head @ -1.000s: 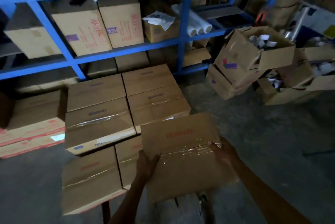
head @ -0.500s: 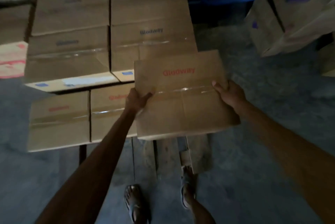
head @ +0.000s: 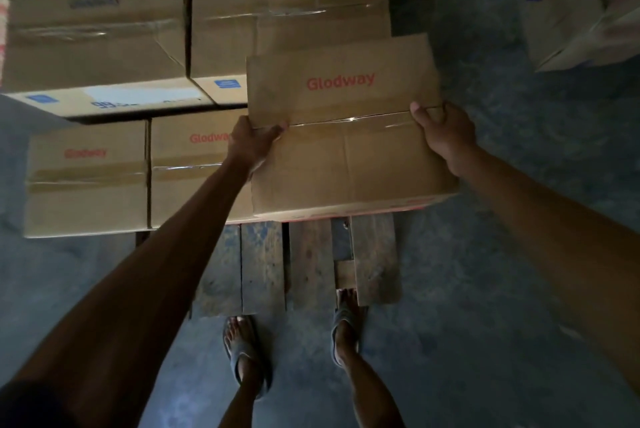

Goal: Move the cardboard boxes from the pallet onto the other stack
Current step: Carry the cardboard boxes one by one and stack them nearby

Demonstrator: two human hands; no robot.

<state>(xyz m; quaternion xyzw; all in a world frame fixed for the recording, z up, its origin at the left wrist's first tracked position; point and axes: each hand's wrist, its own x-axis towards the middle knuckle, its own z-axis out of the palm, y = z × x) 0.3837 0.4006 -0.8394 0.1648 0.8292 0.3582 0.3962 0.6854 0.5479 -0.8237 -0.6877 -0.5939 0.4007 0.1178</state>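
Both hands grip one cardboard box [head: 346,150] at the picture's centre, above the far end of a wooden pallet [head: 308,261]. Its top reads "Glodway" in red, and clear tape runs along the centre seam. The left hand [head: 254,143] holds the 9 o'clock edge at that seam, thumb on top and fingers [head: 242,126] curled over the side. The right hand [head: 446,133] holds the 3 o'clock edge the same way, thumb on the tape and fingers [head: 457,115] wrapped round the edge. Whether the box rests on the planks or is lifted off them I cannot tell.

At 9 o'clock from it two low boxes stand side by side, touching: the nearer one [head: 197,178] shows "Glodwa" in red before the left hand cuts it off, and the outer one [head: 86,192] has blurred red lettering and brown tape. Beyond them, at 10 to 12 o'clock, sits a higher tier: a left box [head: 97,46] with smeared blue print, and a right box [head: 287,18] marked "Glodway" in blue. The left one's front face carries a white label [head: 142,95] and dark print that looks like "99"; the right one's carries a small blue sticker [head: 227,83].

At 2 o'clock a further carton [head: 561,18] bears a purple mark. Two sandalled feet [head: 246,355] stand on the grey floor [head: 485,306] at 6 o'clock, the right toes touching the pallet.
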